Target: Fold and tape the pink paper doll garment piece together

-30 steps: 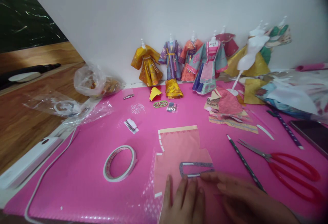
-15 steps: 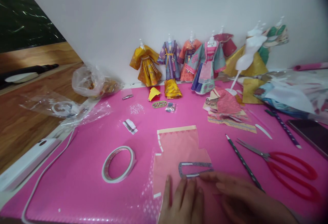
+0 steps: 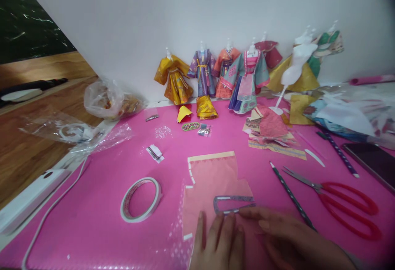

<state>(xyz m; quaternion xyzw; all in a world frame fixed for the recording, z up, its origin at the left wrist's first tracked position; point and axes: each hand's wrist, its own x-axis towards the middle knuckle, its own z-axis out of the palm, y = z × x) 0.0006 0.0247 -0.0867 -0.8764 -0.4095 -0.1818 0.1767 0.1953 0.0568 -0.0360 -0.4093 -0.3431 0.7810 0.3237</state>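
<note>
Pink cut fabric (image 3: 210, 183) with white tape strips along its left edges lies flat on the pink mat (image 3: 92, 204). On it rests a grey U-shaped trim piece (image 3: 218, 205) with white strips. My left hand (image 3: 217, 245) lies on the fabric below the trim, fingers spread and flat, fingertips near the trim's lower edge. From the right, my right hand (image 3: 286, 233) touches the trim's lower arm with thumb and index finger close together; its other fingers are curled and partly hidden.
A tape roll (image 3: 141, 200) sits left of the fabric. Right of it lie a dark pencil (image 3: 291, 196), red-handled scissors (image 3: 348, 208) and a phone (image 3: 370, 165). Small dressed mannequins (image 3: 247, 80) stand along the wall, with fabric scraps (image 3: 271, 128) in front.
The whole view has shifted slightly, so objects appear a little further left. Both hands keep nearly the same place on the fabric and trim.
</note>
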